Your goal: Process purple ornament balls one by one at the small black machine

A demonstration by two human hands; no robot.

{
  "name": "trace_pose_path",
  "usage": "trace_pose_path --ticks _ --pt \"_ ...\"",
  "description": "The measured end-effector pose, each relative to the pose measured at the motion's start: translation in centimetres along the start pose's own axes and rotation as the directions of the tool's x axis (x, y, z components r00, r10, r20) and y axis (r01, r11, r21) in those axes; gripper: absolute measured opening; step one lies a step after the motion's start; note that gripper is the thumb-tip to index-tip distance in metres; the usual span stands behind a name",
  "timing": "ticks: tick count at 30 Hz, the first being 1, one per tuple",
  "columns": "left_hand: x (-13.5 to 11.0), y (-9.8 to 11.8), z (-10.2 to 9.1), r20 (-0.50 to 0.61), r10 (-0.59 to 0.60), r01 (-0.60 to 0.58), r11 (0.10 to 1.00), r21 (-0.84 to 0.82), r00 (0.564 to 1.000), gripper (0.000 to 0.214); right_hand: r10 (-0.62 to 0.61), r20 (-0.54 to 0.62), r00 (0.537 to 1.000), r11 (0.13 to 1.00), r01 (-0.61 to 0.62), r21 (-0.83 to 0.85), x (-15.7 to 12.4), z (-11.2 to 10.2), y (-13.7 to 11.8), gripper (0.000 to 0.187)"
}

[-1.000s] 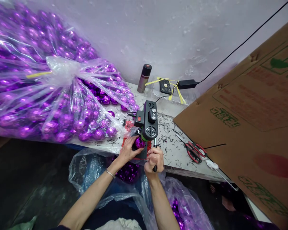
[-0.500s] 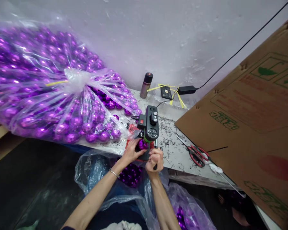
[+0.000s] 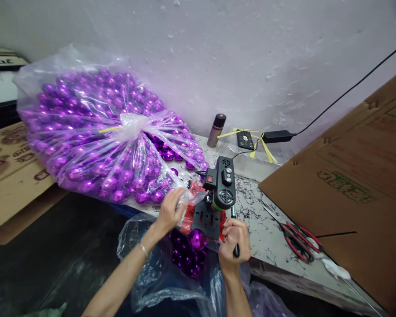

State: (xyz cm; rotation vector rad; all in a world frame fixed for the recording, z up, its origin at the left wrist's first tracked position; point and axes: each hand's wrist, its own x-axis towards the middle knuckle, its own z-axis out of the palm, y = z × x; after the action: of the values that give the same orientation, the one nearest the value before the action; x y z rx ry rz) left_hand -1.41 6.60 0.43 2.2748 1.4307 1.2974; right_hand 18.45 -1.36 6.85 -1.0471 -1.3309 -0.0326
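Workshop, small benchtop machine (image 3: 225, 182), scrap-littered worktable (image 3: 267, 246), big clear bag (image 3: 133, 127) of purple balls (image 3: 157, 196), carton (image 3: 356, 215)

The press (image 3: 226, 185) stands on the tabletop (image 3: 267, 248); the bag (image 3: 114, 138), balls (image 3: 110, 182) inside, lies left. The can (image 3: 217, 130) stands far, the adapter (image 3: 277, 136) right of it. Scissors (image 3: 298, 242) lie right, beside the box (image 3: 359, 193). One ball (image 3: 197, 239) is at the press's near edge.

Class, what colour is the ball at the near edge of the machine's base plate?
The ball is shiny purple; the head view shows it best.
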Motion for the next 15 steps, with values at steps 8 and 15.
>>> trace_pose_path --ticks 8,15 --pt "13.1 -7.8 -0.4 0.331 -0.306 0.162 0.903 0.398 0.893 0.03 -0.052 0.033 0.998 0.998 0.053 -0.026 -0.1 -0.1 0.2 0.03" --pt "11.0 -6.7 -1.8 0.318 -0.21 0.167 0.973 0.157 0.925 0.067 -0.074 0.039 0.996 0.997 0.075 -0.015 0.0 -0.1 0.2 0.028"
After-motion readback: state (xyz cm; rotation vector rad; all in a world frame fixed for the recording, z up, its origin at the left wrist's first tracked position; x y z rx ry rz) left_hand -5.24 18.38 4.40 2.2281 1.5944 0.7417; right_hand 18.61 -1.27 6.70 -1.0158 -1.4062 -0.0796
